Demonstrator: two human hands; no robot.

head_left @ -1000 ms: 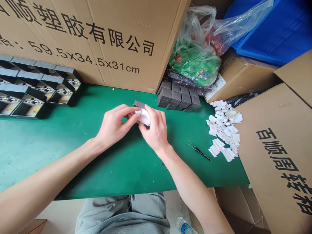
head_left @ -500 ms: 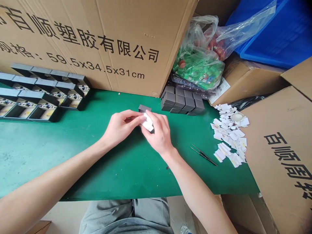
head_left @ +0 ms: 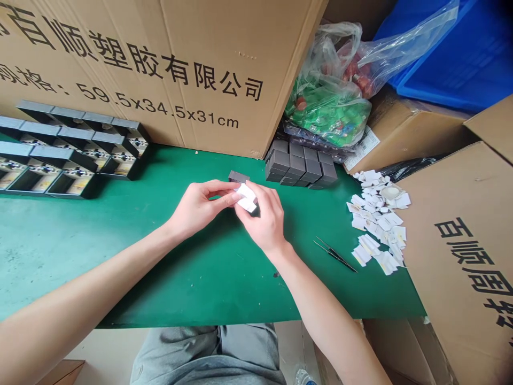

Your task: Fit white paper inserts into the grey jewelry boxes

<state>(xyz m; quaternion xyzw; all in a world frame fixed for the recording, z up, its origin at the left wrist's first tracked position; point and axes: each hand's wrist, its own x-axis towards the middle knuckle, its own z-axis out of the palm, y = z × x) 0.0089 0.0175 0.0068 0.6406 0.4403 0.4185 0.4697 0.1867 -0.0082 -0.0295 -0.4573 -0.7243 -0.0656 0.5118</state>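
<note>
Dark grey rectangular block [head_left: 239,177], with a white paper piece [head_left: 246,198] at its near side, shown between the person's two hands at mid-desk. Whether the block touches the green-topped desk [head_left: 60,256] cannot be told, and the fingers hide its lower part. Left hand [head_left: 196,209]: grip closed, fingertips pressed against the white piece from the left. Right hand [head_left: 264,220]: grip closed over the block and the white piece from the near right, pinching them against the left fingertips. Far right of the hands: a stack of similar dark grey blocks [head_left: 298,166], close to the far edge of the desk. Right: black tweezers [head_left: 334,255] lying on the desk, just beside a loose pile of white paper scraps [head_left: 377,222]. Left: rows of black open-topped holders [head_left: 76,179] containing small parts. Beyond the desk: a large printed cardboard carton [head_left: 140,69], plastic bags [head_left: 328,107] with green and red contents, and a blue plastic crate [head_left: 436,59]. Near edge of the desk: the person's grey trousers [head_left: 204,353].
</note>
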